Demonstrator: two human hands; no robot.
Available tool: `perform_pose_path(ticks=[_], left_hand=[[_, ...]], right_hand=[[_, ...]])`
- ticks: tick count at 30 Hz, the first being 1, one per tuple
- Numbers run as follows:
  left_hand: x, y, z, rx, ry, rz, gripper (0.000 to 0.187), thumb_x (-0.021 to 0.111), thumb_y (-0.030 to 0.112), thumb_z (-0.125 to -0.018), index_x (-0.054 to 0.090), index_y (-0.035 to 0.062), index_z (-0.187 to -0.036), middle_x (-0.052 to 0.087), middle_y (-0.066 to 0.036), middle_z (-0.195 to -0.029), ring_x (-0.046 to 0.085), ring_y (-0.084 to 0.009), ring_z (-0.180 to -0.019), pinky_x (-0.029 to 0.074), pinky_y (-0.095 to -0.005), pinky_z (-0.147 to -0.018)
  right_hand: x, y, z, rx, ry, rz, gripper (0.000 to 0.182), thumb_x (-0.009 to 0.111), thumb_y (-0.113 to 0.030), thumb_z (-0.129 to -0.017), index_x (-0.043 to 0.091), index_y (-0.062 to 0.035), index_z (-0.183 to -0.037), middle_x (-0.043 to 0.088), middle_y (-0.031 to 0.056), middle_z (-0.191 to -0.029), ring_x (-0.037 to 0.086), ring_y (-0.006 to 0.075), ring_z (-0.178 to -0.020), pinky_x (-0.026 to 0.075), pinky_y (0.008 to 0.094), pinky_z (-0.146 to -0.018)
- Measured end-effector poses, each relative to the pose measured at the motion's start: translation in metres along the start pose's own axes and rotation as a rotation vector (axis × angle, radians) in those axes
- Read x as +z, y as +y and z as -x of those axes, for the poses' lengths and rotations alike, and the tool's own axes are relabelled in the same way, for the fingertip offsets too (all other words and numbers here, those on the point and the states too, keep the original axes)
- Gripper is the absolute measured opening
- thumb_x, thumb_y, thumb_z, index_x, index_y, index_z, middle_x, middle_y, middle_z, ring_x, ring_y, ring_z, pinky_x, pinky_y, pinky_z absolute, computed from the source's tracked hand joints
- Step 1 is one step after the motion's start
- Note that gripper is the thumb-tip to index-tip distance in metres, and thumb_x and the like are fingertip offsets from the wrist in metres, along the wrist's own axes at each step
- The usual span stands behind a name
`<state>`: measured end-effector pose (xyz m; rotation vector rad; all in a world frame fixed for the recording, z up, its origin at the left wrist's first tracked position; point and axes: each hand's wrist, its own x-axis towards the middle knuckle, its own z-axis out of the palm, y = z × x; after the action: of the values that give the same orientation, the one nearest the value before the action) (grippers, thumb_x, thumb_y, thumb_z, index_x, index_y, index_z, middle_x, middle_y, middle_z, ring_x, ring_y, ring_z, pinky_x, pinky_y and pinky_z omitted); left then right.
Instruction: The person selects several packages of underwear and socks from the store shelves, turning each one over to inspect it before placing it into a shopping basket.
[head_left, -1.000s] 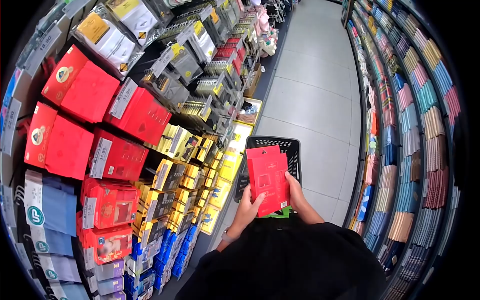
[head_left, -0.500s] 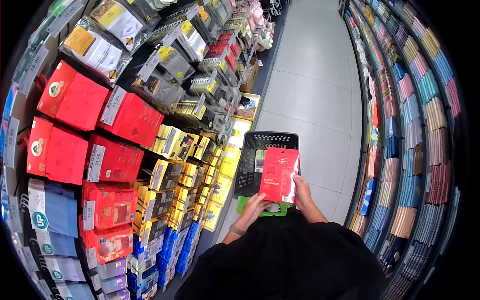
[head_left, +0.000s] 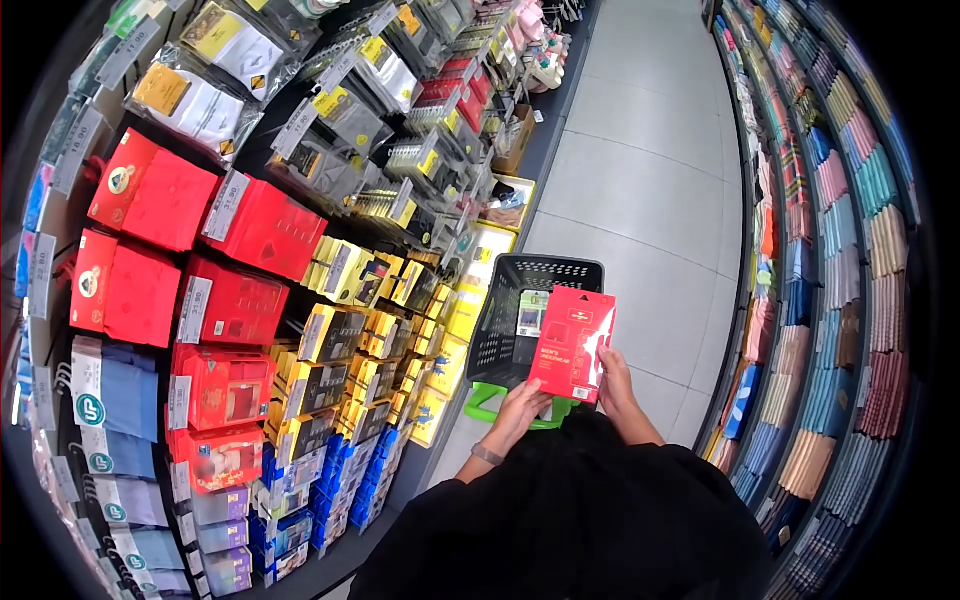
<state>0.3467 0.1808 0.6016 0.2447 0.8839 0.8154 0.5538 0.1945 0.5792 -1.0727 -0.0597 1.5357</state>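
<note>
A flat red box of men's underwear (head_left: 572, 345) is held in front of my body, tilted slightly, its printed face toward me. My left hand (head_left: 522, 408) grips its lower left corner, the thumb on the front. At the right edge, my right hand (head_left: 615, 382) is closed on the box, with its fingers partly hidden behind. Beneath the box stands a black shopping basket (head_left: 490, 325) with a green handle (head_left: 485, 400). Inside the basket lies a small package (head_left: 532, 312) with a green and white print.
To the left, a shelf carries red boxes (head_left: 265, 235), yellow boxes (head_left: 335, 335), blue packs (head_left: 335, 490) and hanging bagged garments (head_left: 350, 125). Folded cloths (head_left: 830, 345) fill the rack on the right. A grey tiled aisle floor (head_left: 640, 170) runs ahead between them.
The red box has turned a little clockwise and shifted slightly right, still in both hands. More of the basket's inside and its green handle shows. The shelves have shifted slightly in view.
</note>
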Motion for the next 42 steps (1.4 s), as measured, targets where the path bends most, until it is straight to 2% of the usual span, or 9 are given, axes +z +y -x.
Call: perform_pose_path(ticks=[7, 18, 21, 23, 27, 31, 35, 39, 42], left_hand=[[0.012, -0.011, -0.004, 0.0, 0.022, -0.054, 0.03, 0.055, 0.025, -0.094, 0.055, 0.0022, -0.114, 0.063, -0.011, -0.106, 0.061, -0.02, -0.1, 0.047, -0.0305, -0.086], [0.027, -0.03, -0.022, -0.095, 0.009, -0.107, 0.028, 0.053, 0.022, -0.094, 0.051, 0.0045, -0.117, 0.061, -0.014, -0.111, 0.06, -0.0237, -0.101, 0.047, -0.0336, -0.086], [0.006, -0.036, -0.044, -0.15, 0.011, -0.097, 0.031, 0.059, 0.026, -0.092, 0.052, 0.0034, -0.113, 0.062, -0.012, -0.102, 0.062, -0.0219, -0.093, 0.049, -0.0315, -0.081], [-0.009, -0.027, -0.061, -0.191, 0.038, -0.152, 0.032, 0.06, 0.026, -0.091, 0.053, 0.0028, -0.111, 0.063, -0.011, -0.099, 0.063, -0.0197, -0.088, 0.05, -0.0302, -0.078], [-0.058, -0.011, -0.107, -0.239, 0.129, -0.388, 0.028, 0.061, 0.026, -0.089, 0.054, 0.0035, -0.104, 0.064, -0.009, -0.092, 0.065, -0.0171, -0.079, 0.052, -0.0265, -0.07], [-0.124, -0.005, -0.167, -0.34, 0.239, -0.368, 0.027, 0.061, 0.024, -0.088, 0.056, 0.0009, -0.101, 0.065, -0.01, -0.082, 0.066, -0.0167, -0.069, 0.054, -0.0254, -0.063], [-0.18, -0.014, -0.228, -0.432, 0.35, -0.402, 0.027, 0.062, 0.024, -0.087, 0.057, -0.0002, -0.098, 0.065, -0.012, -0.081, 0.065, -0.0162, -0.065, 0.055, -0.0235, -0.059], [-0.228, -0.043, -0.292, -0.486, 0.423, -0.393, 0.028, 0.063, 0.025, -0.086, 0.057, 0.0001, -0.098, 0.064, -0.011, -0.078, 0.062, -0.0158, -0.058, 0.054, -0.0211, -0.053], [-0.268, -0.078, -0.347, -0.496, 0.402, -0.34, 0.024, 0.064, 0.022, -0.086, 0.055, 0.0023, -0.095, 0.061, -0.01, -0.075, 0.062, -0.0166, -0.059, 0.054, -0.0237, -0.052]], right_hand=[[-0.011, -0.01, -0.004, 0.028, 0.018, -0.052, 0.02, 0.053, -0.019, -0.094, 0.05, -0.0025, -0.105, 0.06, 0.0089, -0.1, 0.06, 0.0164, -0.093, 0.051, 0.0321, -0.084], [-0.031, -0.022, 0.001, -0.027, 0.099, -0.043, 0.019, 0.052, -0.018, -0.094, 0.051, -0.0019, -0.103, 0.059, 0.0092, -0.098, 0.059, 0.0163, -0.092, 0.05, 0.0309, -0.082], [-0.044, -0.024, -0.001, 0.002, 0.07, 0.002, 0.017, 0.05, -0.018, -0.094, 0.051, -0.0027, -0.102, 0.059, 0.0083, -0.096, 0.06, 0.0163, -0.088, 0.05, 0.0304, -0.082], [-0.064, -0.022, -0.008, 0.202, -0.019, 0.248, 0.02, 0.044, -0.014, -0.095, 0.05, -0.0006, -0.108, 0.06, 0.0121, -0.101, 0.061, 0.0185, -0.088, 0.052, 0.0311, -0.078], [-0.086, 0.002, -0.001, 0.255, 0.054, 0.349, 0.024, 0.042, -0.017, -0.096, 0.052, -0.0008, -0.11, 0.063, 0.0122, -0.097, 0.064, 0.0173, -0.082, 0.052, 0.0277, -0.074], [-0.081, 0.021, 0.015, 0.262, 0.112, 0.451, 0.024, 0.04, -0.015, -0.096, 0.054, 0.0002, -0.108, 0.066, 0.0124, -0.092, 0.065, 0.0179, -0.081, 0.053, 0.028, -0.075], [-0.085, 0.073, 0.026, 0.214, 0.204, 0.58, 0.026, 0.044, -0.023, -0.098, 0.055, -0.0012, -0.107, 0.062, 0.0062, -0.091, 0.06, 0.0121, -0.08, 0.049, 0.025, -0.072], [-0.063, 0.107, 0.052, 0.084, 0.305, 0.899, 0.028, 0.055, -0.023, -0.093, 0.056, -0.0012, -0.11, 0.061, 0.0072, -0.092, 0.058, 0.015, -0.08, 0.047, 0.0277, -0.072], [-0.023, 0.091, 0.055, 0.217, 0.314, 1.019, 0.035, 0.057, -0.024, -0.091, 0.053, -0.0005, -0.117, 0.059, 0.0103, -0.098, 0.058, 0.0161, -0.084, 0.048, 0.0286, -0.075]])
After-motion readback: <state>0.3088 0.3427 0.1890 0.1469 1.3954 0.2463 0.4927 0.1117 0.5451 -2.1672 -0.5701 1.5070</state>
